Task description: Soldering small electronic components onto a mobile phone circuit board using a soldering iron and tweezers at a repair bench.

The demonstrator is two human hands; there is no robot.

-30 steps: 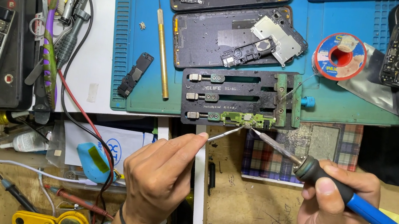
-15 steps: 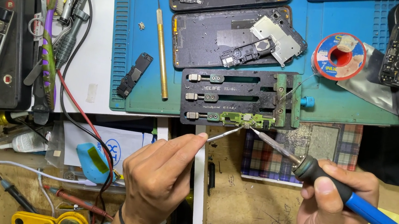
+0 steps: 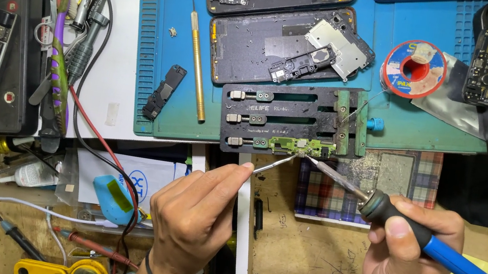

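Now | left hand [image 3: 197, 214] pinches tweezers [image 3: 272, 164] | right hand [image 3: 406, 258] grips soldering iron [image 3: 434, 246] | both tips meet on green board [image 3: 301, 145] clamped in black holder [image 3: 291, 121] | step: soldering; next likely needs steady tips | solder spool [image 3: 414, 69] on blue mat [image 3: 173, 49]

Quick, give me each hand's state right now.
Left hand: closed on thin tweezers, tips at the small green circuit board.
Right hand: closed on the blue-handled soldering iron, tip at the same board.
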